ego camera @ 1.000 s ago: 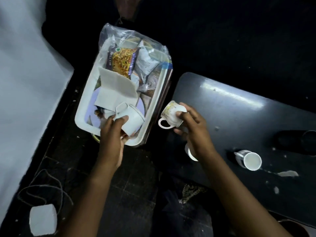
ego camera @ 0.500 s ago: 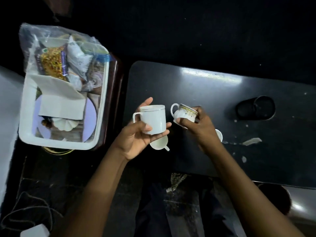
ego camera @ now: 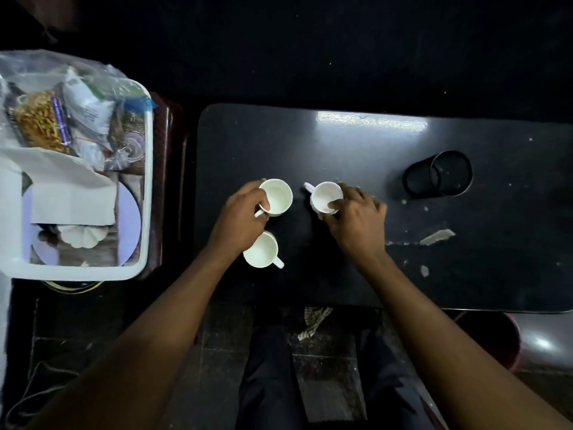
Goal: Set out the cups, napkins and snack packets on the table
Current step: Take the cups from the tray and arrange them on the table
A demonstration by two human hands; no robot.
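Note:
Three white cups stand upright on the black table [ego camera: 356, 144]. My left hand [ego camera: 238, 218] grips the left cup [ego camera: 277, 197] by its rim and handle. My right hand [ego camera: 356, 215] holds the right cup [ego camera: 325, 197] at its rim, thumb inside. A third cup [ego camera: 260, 250] stands free just below my left hand, handle pointing right. To the left, a white tray [ego camera: 145, 181] holds a white napkin [ego camera: 71, 193], a yellow snack packet [ego camera: 38, 122] and other packets in a clear bag.
A black mesh pen holder [ego camera: 440, 173] lies on its side at the table's right. White scraps [ego camera: 435, 236] are scattered near it. The tray rests on a dark stool beside the table. A round red-rimmed object [ego camera: 496, 339] sits below the table's right corner.
Both hands have lowered their cups from mid-air onto the table, now upright with the openings facing up. The view has shifted slightly right.

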